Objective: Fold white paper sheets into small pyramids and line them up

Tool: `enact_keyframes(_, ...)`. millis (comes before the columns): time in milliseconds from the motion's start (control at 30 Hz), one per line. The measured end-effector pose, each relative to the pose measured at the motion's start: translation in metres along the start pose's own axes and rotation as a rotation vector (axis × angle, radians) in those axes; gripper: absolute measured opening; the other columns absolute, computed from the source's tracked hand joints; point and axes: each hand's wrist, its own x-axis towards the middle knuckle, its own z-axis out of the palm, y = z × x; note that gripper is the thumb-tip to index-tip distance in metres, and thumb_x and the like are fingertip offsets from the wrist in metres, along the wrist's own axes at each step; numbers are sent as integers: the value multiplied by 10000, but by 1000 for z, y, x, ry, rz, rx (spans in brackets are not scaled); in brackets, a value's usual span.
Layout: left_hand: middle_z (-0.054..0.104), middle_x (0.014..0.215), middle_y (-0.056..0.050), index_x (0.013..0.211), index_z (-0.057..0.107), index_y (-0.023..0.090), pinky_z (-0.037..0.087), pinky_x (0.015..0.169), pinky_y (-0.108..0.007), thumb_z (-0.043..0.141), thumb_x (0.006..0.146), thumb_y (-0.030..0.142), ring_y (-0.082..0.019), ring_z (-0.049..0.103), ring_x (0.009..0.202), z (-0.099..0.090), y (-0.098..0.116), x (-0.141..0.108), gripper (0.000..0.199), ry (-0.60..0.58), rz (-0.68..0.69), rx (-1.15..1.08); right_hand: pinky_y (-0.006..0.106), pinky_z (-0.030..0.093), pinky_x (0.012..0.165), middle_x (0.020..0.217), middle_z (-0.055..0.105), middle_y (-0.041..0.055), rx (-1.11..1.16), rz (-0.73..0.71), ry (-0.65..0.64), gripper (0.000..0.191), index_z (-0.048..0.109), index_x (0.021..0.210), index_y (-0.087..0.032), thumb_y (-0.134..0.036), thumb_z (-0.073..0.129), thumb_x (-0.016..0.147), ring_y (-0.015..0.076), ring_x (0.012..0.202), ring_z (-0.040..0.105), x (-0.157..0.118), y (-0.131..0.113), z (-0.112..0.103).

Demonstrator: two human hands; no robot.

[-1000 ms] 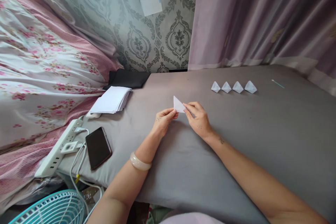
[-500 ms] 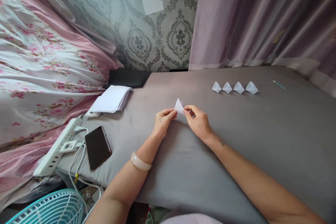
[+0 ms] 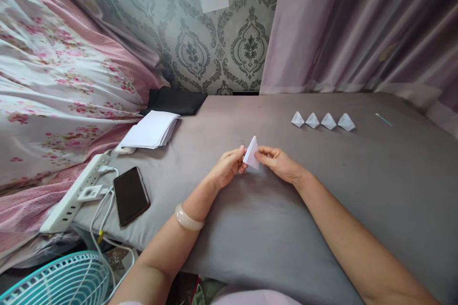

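A small folded white paper [image 3: 252,153], pointed at the top, is held up between my two hands above the grey-covered surface [image 3: 272,228]. My left hand [image 3: 229,166] pinches its left edge, thumb on top and fingers curled beneath. From the other side my right hand [image 3: 279,162] grips it between thumb and fingers. Farther back on the right stand several folded white paper shapes [image 3: 328,122] in a row, each with a pointed top.
At the left lie a stack of white paper [image 3: 152,129], a black folded item [image 3: 175,101], a phone [image 3: 131,195] and a power strip [image 3: 73,195] with cables. A blue fan [image 3: 60,281] stands below the edge. A thin stick [image 3: 384,119] lies far right.
The folded paper has turned in my fingers, its narrow side now toward the left. My right hand has rolled and shifted slightly right. The view has moved a little.
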Motion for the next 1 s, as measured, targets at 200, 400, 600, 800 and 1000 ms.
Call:
enact_keyframes(200, 462, 518, 36, 719, 605, 134, 224, 461, -210, 748, 713, 478, -46, 374, 462, -7, 2, -2, 373, -76, -62, 56, 270, 409, 707, 790, 641, -4, -68, 21, -96, 352, 716, 933, -203, -519, 629, 804, 124, 720, 511, -4, -3, -6)
enact_keyframes(400, 438, 440, 55, 749, 560, 158, 198, 421, -202, 729, 739, 465, -37, 335, 381, -9, 9, -10, 351, -252, -133, 6, 249, 374, 672, 798, 594, -6, -98, 16, -215, 335, 707, 930, -200, -504, 603, 836, 111, 707, 443, -5, 1, -18)
enact_keyframes(600, 497, 441, 43, 816, 594, 164, 234, 393, -199, 730, 730, 488, -50, 386, 363, -10, 10, -12, 362, -290, -203, 143, 247, 371, 638, 737, 573, -19, -165, 46, -256, 330, 699, 880, -194, -508, 614, 822, 100, 651, 426, -7, -3, -21)
enact_keyframes(800, 576, 586, 7, 758, 656, 146, 313, 451, -192, 762, 704, 418, -65, 484, 495, -22, 15, -6, 297, -47, -7, 347, 251, 410, 619, 760, 626, -6, -258, 103, -89, 344, 709, 924, -197, -508, 636, 795, 100, 633, 488, -5, -8, -23)
enact_keyframes(1000, 681, 831, -40, 787, 654, 146, 466, 732, -259, 816, 637, 296, -133, 620, 751, -20, 5, 2, 267, 50, 218, 249, 336, 489, 795, 884, 712, 43, -213, 36, 156, 352, 689, 828, -195, -515, 726, 688, 177, 824, 638, 3, 1, -6)
